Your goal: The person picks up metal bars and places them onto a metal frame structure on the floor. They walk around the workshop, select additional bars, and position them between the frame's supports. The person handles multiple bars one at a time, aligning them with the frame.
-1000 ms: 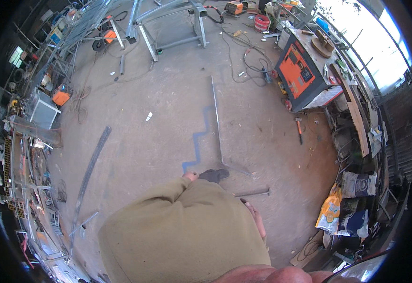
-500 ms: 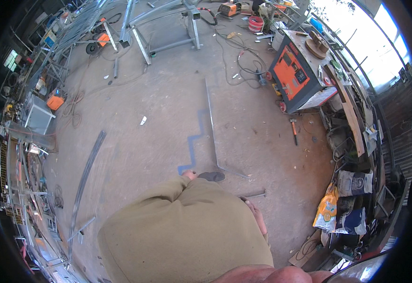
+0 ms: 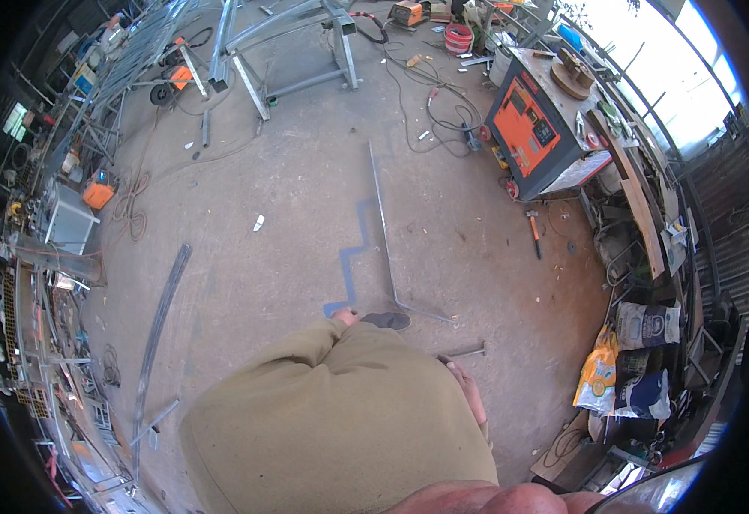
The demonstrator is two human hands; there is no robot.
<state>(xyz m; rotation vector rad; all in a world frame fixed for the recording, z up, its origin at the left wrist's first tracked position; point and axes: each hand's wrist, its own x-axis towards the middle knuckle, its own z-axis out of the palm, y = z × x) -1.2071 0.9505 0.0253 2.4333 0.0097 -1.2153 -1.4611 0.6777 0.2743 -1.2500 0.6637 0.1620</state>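
Beyond my bent body in khaki clothing, my left hand [image 3: 345,316] is low over the floor, its fingers curled at the near end of a stepped blue line [image 3: 346,272]. Whatever it holds, if anything, is hidden. Just right of it shows a dark shoe [image 3: 388,320]. A long thin metal bar [image 3: 384,231], bent at its near end, lies beside the line. My right hand [image 3: 469,390], partly covered by the clothing, is closed at the left end of a short dark T-ended metal bar [image 3: 464,351].
An orange-handled hammer [image 3: 535,233] lies right of the bent bar, before an orange-and-grey machine [image 3: 524,124]. Sacks [image 3: 646,327] stand at right. Steel trestles [image 3: 306,81] and cables [image 3: 452,103] occupy the far floor. Long metal strips [image 3: 158,334] lie at left.
The view has shifted slightly, so the surroundings sit a little differently. My hands, the shoe and the bars keep nearly the same places relative to one another.
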